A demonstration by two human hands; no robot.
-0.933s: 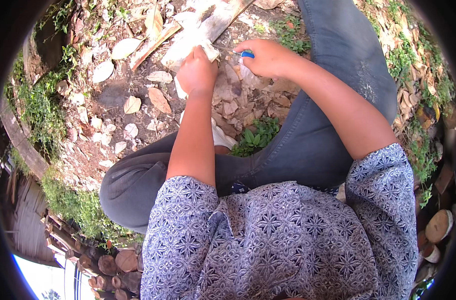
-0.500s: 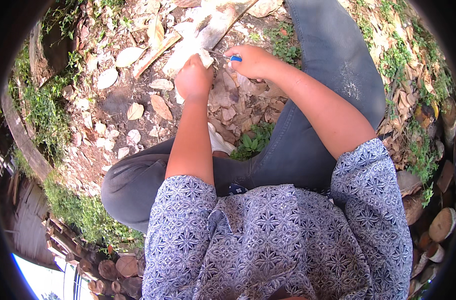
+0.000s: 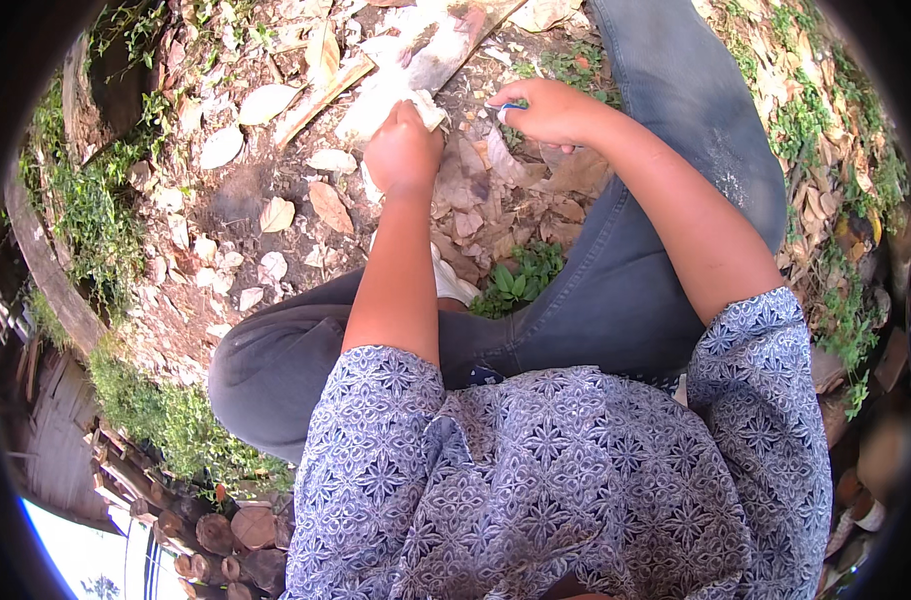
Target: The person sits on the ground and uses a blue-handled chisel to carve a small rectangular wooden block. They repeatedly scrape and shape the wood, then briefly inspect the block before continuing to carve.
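Note:
My left hand point(image 3: 402, 150) is closed around the near end of a pale, flat piece of wood point(image 3: 400, 75) that runs away from me over the ground. My right hand point(image 3: 542, 110) is closed on a small tool with a blue handle point(image 3: 505, 106), held just to the right of the wood's near end. What the tool's tip looks like is hidden by my fingers. Both forearms reach forward over my knees in grey trousers point(image 3: 675, 120).
The ground is bare earth strewn with dry leaves point(image 3: 330, 205) and pale wood chips point(image 3: 220, 148). A small green plant point(image 3: 520, 280) grows between my legs. Grass and a curved log border point(image 3: 45, 270) lie left; cut logs point(image 3: 225, 535) are stacked at lower left.
Both hands have shifted slightly farther forward and upward in the picture, keeping their hold on the wood and the blue-handled tool.

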